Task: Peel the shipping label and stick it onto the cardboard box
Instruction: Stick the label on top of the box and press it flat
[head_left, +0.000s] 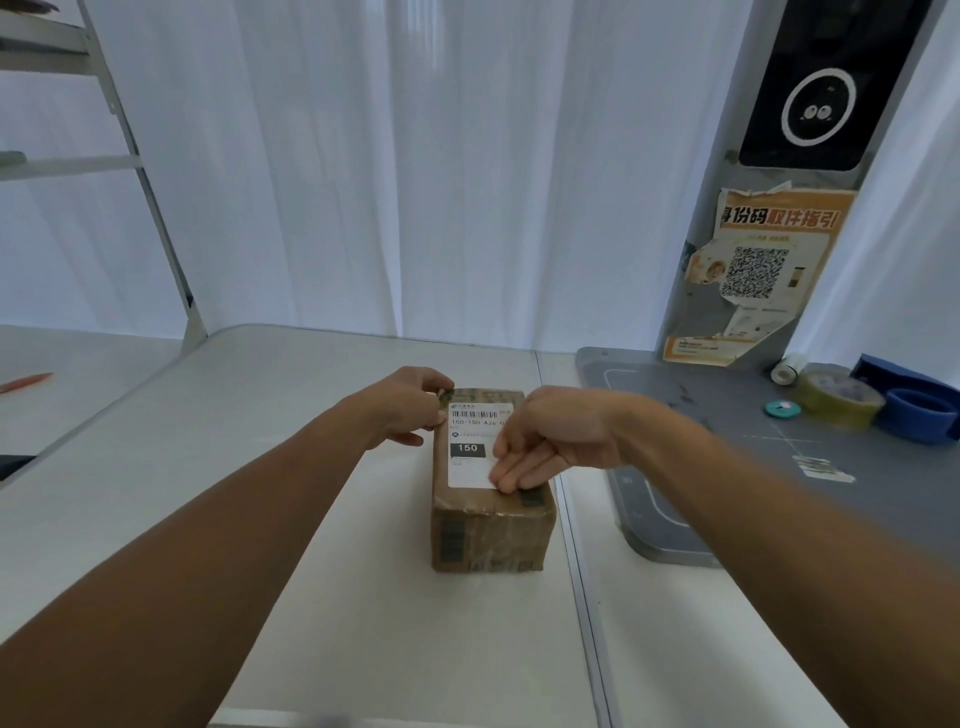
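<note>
A small brown cardboard box (491, 535) wrapped in clear tape stands on the white table (311, 467), a little right of centre. A white shipping label (470, 447) with a barcode and the number 150 lies flat on its top. My left hand (410, 408) pinches the label's far left corner at the box's back edge. My right hand (550, 441) rests palm down on the label's right side, its fingers flat against the near right corner and covering that part of the label.
A grey scanner base (727, 415) with an upright post and a torn orange poster (758, 270) stands to the right. On it lie a yellowish tape roll (836, 397), a blue tape dispenser (914, 405) and a small white roll (787, 368). An orange pen (26, 383) lies far left.
</note>
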